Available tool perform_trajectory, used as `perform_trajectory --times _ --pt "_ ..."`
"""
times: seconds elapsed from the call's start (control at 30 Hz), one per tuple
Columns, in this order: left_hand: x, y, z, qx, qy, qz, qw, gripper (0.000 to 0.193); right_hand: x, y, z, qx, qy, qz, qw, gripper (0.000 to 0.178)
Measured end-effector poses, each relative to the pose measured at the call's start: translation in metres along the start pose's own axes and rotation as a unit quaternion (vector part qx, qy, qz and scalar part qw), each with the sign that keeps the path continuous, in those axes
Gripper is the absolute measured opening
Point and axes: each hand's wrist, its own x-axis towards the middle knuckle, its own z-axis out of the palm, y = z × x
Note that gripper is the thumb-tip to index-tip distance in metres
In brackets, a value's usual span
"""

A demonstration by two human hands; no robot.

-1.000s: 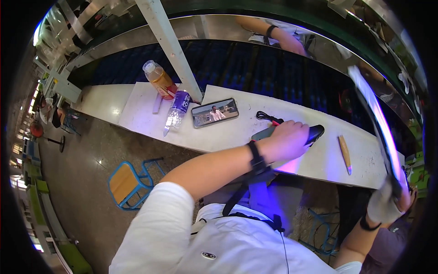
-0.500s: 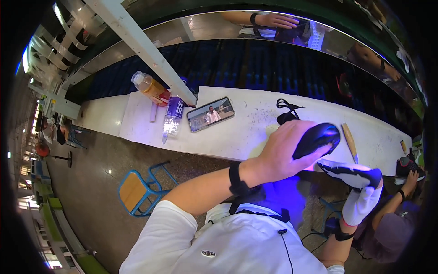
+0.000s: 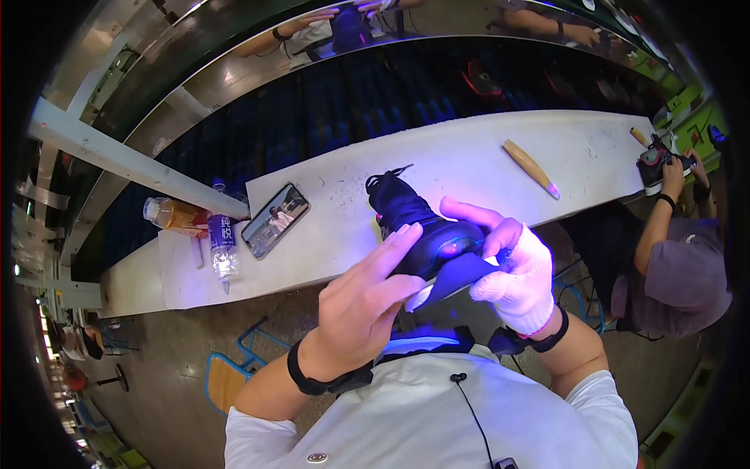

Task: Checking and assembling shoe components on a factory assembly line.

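Two hands: both clasp one black sneaker (image 3: 426, 234) just above the person's chest, near the front edge of the white workbench (image 3: 469, 160).
Left hand (image 3: 367, 301): bare, fingers stretched long over the shoe's side and sole, thumb below, holding it from 7 o'clock.
Right hand (image 3: 512, 273): in a white knit glove, fingers curled narrow round the heel end at 4 o'clock.
Light: violet glow falls on the shoe and fingers; its source is hidden.
Progress: the shoe is lifted and turned in the light, apparently mid-check; it is not yet set down.
Bench, 10 o'clock: smartphone (image 3: 275, 220), clear water bottle (image 3: 223, 246), amber drink bottle (image 3: 173, 214).
Bench, 1 o'clock: wooden stick tool (image 3: 530, 167).
Far, 2 o'clock: a co-worker's hand (image 3: 673, 173) on another shoe (image 3: 652, 162).
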Motion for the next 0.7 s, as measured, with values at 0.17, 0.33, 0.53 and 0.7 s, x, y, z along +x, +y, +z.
perform_trajectory --times 0.17,0.33,0.53,0.7 --pt "-0.024 0.020 0.022 -0.169 0.082 -0.100 0.977 0.033 -0.014 0.015 0.006 -0.064 0.009 -0.070 0.995 0.048" --pt "-0.041 0.030 0.046 -0.244 0.145 -0.156 0.946 0.047 -0.027 0.023 0.004 -0.127 -0.028 -0.127 0.983 0.050" --pt "-0.057 0.026 0.041 -0.216 0.102 -0.125 0.963 0.039 -0.038 0.025 -0.003 -0.184 -0.075 -0.133 0.971 0.052" --pt "-0.059 0.027 0.039 -0.243 0.118 -0.113 0.956 0.039 -0.039 0.023 -0.005 -0.235 -0.094 -0.158 0.955 0.052"
